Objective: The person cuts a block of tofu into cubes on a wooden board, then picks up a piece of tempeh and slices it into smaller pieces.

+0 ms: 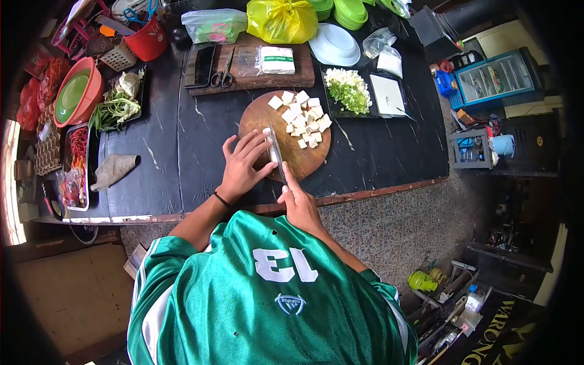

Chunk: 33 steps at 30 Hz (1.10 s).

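Note:
A round wooden cutting board (258, 112) lies on the black counter, with several white tofu cubes (304, 117) piled on its far right part. My left hand (243, 164) rests flat on the near side of the board, fingers pressing down a white tofu piece that it mostly hides. My right hand (298, 201) grips the handle of a knife (275, 151), whose blade stands on the board right beside my left fingertips.
A rectangular wooden board (298, 76) holds a phone (202, 65), scissors (225, 71) and a wrapped tofu pack (277, 59). A tray of chopped greens (348, 90) sits right of the cubes. Vegetable trays, an orange bowl (76, 91) and a cloth (114, 169) lie left. The counter edge (377, 190) runs near me.

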### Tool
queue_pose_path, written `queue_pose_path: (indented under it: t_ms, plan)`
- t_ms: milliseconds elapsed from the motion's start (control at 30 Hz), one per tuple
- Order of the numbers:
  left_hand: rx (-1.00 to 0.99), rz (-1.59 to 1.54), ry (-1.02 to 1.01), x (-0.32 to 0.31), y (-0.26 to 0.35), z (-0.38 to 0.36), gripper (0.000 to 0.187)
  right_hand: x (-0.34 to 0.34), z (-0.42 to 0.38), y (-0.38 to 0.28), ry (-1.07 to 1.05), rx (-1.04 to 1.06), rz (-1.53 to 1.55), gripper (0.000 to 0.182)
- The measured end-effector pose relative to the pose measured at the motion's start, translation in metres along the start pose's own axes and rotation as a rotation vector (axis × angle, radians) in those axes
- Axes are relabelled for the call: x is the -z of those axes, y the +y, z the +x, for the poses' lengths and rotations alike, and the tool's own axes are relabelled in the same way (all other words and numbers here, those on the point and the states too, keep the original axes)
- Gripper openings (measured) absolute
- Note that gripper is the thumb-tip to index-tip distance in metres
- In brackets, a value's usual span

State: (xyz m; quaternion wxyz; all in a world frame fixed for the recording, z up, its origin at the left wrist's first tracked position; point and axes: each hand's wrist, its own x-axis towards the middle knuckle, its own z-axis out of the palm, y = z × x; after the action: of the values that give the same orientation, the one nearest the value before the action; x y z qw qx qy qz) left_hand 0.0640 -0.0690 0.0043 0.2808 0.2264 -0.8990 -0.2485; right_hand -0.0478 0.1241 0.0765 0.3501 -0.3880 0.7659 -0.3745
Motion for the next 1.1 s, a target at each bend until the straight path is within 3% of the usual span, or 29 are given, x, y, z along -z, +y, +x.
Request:
queue_pose_path:
  t_ms: [633, 900, 1100]
  plan:
    - [0.014, -0.035, -0.009, -0.002, -0.003, -0.001, 0.059, -0.007, 0.005, -0.001, 0.011, -0.078, -0.086, 0.065]
    - [0.019, -0.091, -0.013, -0.003, -0.005, 0.000, 0.056, -0.019, 0.008, 0.012, 0.102, 0.104, -0.136, 0.066]
    - [0.003, -0.062, -0.035, 0.001, -0.002, 0.003, 0.059, -0.012, 0.005, 0.002, 0.052, 0.002, -0.108, 0.066]
